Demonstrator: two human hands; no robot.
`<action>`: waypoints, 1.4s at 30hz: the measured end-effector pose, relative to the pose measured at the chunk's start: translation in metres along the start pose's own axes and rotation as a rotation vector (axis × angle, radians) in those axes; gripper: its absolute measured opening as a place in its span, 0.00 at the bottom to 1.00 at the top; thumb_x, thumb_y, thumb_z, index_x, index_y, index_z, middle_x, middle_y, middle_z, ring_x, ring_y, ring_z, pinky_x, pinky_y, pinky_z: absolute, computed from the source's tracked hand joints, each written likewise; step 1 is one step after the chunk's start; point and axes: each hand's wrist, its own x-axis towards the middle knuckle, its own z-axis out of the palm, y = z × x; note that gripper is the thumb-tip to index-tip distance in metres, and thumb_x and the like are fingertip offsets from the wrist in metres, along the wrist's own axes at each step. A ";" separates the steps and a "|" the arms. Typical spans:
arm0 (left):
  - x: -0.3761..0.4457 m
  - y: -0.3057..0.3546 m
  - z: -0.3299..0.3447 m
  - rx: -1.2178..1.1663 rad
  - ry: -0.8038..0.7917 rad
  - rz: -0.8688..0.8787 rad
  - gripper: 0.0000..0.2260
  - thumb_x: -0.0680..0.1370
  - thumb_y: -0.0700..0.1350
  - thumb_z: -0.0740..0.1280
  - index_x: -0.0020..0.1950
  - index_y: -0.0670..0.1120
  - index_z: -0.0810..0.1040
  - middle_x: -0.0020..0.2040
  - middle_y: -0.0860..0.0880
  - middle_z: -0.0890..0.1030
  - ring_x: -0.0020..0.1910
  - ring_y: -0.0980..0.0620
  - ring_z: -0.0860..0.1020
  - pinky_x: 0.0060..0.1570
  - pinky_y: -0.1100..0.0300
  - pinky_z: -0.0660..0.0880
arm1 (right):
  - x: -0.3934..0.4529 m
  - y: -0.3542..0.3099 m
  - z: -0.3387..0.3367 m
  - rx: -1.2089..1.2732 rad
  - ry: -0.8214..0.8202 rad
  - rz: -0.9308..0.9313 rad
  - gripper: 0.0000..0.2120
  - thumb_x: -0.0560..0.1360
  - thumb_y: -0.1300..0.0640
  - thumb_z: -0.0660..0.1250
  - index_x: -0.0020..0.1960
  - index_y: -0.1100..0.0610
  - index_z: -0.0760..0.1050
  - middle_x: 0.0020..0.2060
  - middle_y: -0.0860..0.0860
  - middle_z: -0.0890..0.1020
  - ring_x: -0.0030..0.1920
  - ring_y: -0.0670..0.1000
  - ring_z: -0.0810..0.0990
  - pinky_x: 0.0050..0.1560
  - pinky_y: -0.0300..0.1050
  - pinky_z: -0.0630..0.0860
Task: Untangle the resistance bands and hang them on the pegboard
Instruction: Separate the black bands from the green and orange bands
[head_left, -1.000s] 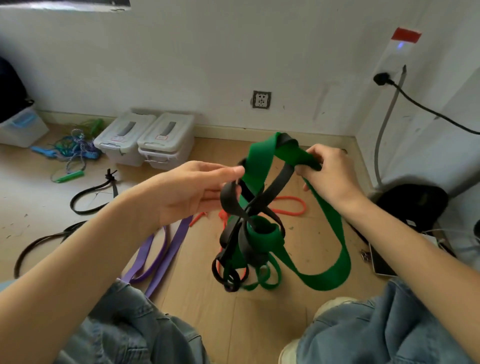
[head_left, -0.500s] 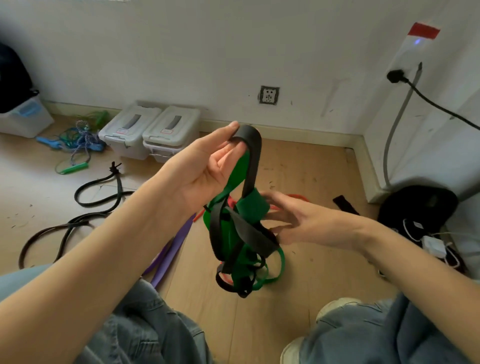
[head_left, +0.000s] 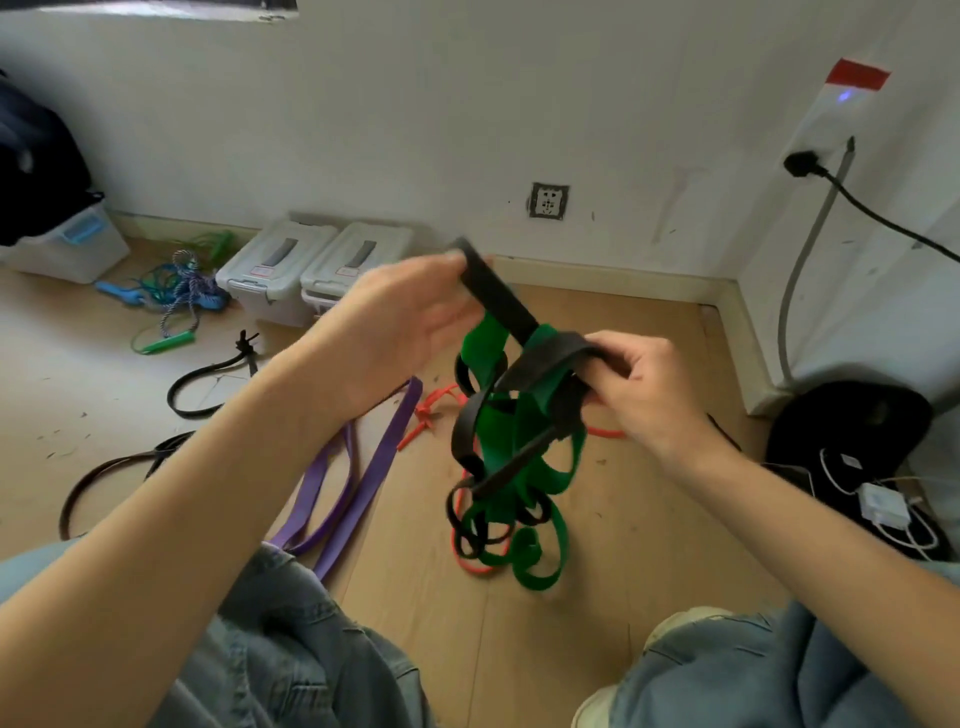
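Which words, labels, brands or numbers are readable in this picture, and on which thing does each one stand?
No text can be read.
Left storage box: a small label with a red border on its lid, too blurred to read.
Right storage box: the same kind of label, too blurred to read.
Red patch on the wall: no writing shows.
Green band and black band: no print shows.
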 end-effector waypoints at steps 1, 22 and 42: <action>-0.002 -0.007 0.000 0.410 -0.031 0.032 0.22 0.76 0.47 0.65 0.68 0.41 0.68 0.65 0.46 0.75 0.63 0.49 0.74 0.62 0.57 0.72 | 0.001 -0.005 -0.004 0.068 0.016 0.011 0.06 0.76 0.61 0.63 0.47 0.56 0.80 0.39 0.51 0.84 0.40 0.48 0.83 0.38 0.40 0.80; 0.002 -0.017 -0.005 0.053 0.027 -0.055 0.10 0.77 0.37 0.61 0.53 0.44 0.80 0.41 0.45 0.85 0.41 0.51 0.84 0.35 0.65 0.78 | 0.017 0.020 -0.050 0.229 0.015 0.508 0.21 0.75 0.68 0.63 0.67 0.58 0.67 0.64 0.57 0.73 0.58 0.54 0.77 0.57 0.44 0.76; 0.006 -0.019 -0.031 1.376 0.359 -0.171 0.21 0.76 0.50 0.65 0.68 0.45 0.68 0.65 0.41 0.68 0.61 0.39 0.72 0.60 0.50 0.70 | 0.015 -0.005 -0.021 0.732 -0.018 0.555 0.11 0.76 0.62 0.58 0.35 0.55 0.64 0.20 0.48 0.65 0.22 0.46 0.62 0.32 0.42 0.57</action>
